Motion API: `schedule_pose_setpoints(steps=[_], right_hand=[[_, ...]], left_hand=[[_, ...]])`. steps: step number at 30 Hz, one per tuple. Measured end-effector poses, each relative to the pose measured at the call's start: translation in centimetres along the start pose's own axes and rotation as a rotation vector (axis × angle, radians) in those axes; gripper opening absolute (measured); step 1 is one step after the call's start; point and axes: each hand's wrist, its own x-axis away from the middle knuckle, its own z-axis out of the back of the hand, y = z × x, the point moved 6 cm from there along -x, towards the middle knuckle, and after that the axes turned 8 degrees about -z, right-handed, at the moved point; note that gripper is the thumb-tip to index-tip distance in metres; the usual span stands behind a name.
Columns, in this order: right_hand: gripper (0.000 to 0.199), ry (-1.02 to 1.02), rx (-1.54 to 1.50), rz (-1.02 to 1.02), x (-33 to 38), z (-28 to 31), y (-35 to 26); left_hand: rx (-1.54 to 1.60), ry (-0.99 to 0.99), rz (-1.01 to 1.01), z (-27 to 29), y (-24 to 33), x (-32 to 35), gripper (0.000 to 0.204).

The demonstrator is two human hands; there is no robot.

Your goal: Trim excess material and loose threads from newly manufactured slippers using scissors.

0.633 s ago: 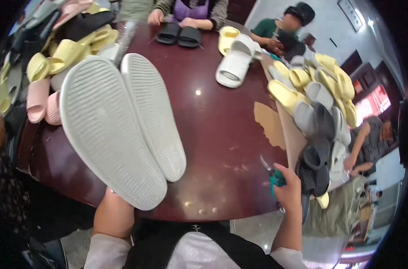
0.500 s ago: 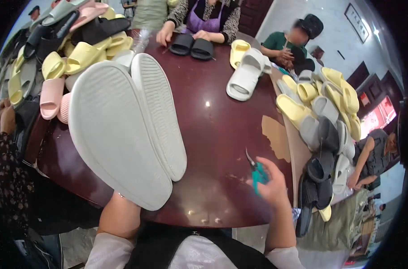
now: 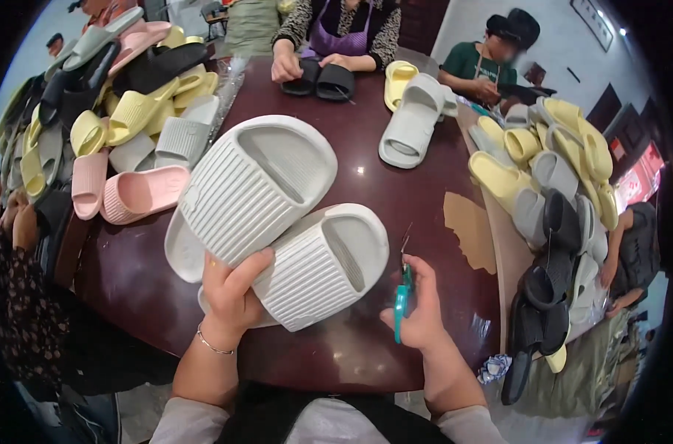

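My left hand (image 3: 231,302) grips a pair of light grey slide slippers above the table, the ribbed straps facing up. The farther slipper (image 3: 236,198) tilts over to the left, and the nearer slipper (image 3: 307,275) lies beside it, lower and to the right. A bracelet circles my left wrist. In my right hand (image 3: 424,314) is a small pair of scissors (image 3: 401,305) with teal handles and thin pointed blades aimed away from me. The blades are apart from the slippers. My left fingers are partly hidden behind the soles.
The dark red table (image 3: 366,348) has a torn tan patch (image 3: 470,231) at right. Slippers pile up at left, with a pink slipper (image 3: 145,194) near the edge, and at right, with a yellow slipper (image 3: 496,177). Across, a co-worker handles black slippers (image 3: 334,81); others work nearby.
The grey slippers have turned from soles showing to straps showing, and have moved right and lower. My right hand with the scissors has shifted slightly left, toward them.
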Motion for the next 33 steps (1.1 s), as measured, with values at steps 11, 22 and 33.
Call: schedule_pose_setpoints(steps=[11,22,33], right_hand=[[0.081,0.089,0.315,0.109,0.1,1.1,-2.7],[0.075,0.161,0.157,0.062,0.1,2.1,-1.2],[0.075,0.040,0.279,0.080,-0.5,2.4,-3.5]], left_hand=[[-0.041,-0.034,0.015,-0.7,0.3,1.2,0.026],[-0.008,-0.040,-0.011,-0.2,0.6,1.2,0.026],[-0.071,-0.152,-0.096,-0.5,1.3,0.4,0.027]])
